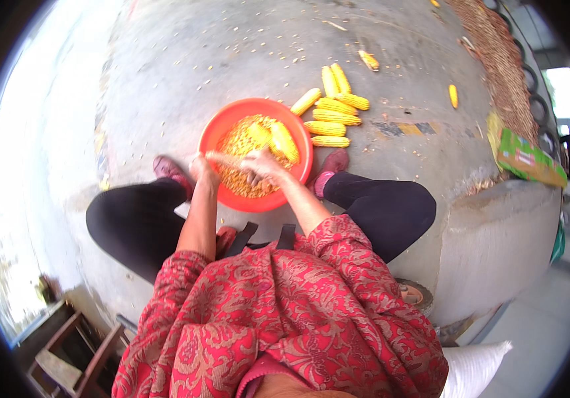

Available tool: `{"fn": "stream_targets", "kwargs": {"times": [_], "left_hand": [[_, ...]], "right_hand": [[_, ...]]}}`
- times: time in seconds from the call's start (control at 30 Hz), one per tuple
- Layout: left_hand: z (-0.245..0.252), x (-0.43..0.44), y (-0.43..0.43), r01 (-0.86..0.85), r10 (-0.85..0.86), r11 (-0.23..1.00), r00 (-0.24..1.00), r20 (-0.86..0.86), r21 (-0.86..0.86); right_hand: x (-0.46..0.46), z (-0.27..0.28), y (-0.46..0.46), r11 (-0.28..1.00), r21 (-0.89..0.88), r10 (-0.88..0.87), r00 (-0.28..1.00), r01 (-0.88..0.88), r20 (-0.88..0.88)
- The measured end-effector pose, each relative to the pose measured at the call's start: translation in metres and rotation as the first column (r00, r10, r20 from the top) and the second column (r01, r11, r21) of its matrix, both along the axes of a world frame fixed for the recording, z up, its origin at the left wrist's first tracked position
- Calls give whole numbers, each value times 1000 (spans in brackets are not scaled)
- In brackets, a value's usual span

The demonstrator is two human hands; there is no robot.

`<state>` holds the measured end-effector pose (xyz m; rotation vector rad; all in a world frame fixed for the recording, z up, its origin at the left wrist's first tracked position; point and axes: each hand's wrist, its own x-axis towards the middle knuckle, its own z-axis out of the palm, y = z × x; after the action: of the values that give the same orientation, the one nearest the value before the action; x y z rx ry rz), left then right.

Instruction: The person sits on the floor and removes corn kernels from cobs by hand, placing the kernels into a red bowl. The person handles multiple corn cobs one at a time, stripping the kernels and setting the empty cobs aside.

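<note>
A red plastic basin sits on the floor between my feet, with loose corn kernels in it. Two yellow ears of corn rest on the kernels at the basin's far right side. Over the near left part of the basin, a mostly bare, pinkish-tan corn cob lies crosswise. My left hand grips its left end by the rim. The fingers of my right hand are on its right end, slightly blurred, above the kernels.
Several whole ears of corn lie right of the basin, with another ear farther off. Scattered kernels dot the concrete floor. A low concrete block stands at right, near a green bag. A wooden chair is behind left.
</note>
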<state>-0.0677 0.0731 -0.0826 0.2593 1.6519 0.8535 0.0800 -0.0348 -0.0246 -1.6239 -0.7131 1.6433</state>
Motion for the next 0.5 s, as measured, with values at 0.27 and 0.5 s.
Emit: {"fn": "stream_targets", "kwargs": {"times": [0.27,0.5], "left_hand": [[26,3,5,336,-328,929,942,-73,155],[58,21,-12,306,-335,926,936,108,221]], "right_hand": [[108,-9,-4,931,-235,-322,930,278,-175],[319,137,-37,-145,502,-765,225,853,-603]]}}
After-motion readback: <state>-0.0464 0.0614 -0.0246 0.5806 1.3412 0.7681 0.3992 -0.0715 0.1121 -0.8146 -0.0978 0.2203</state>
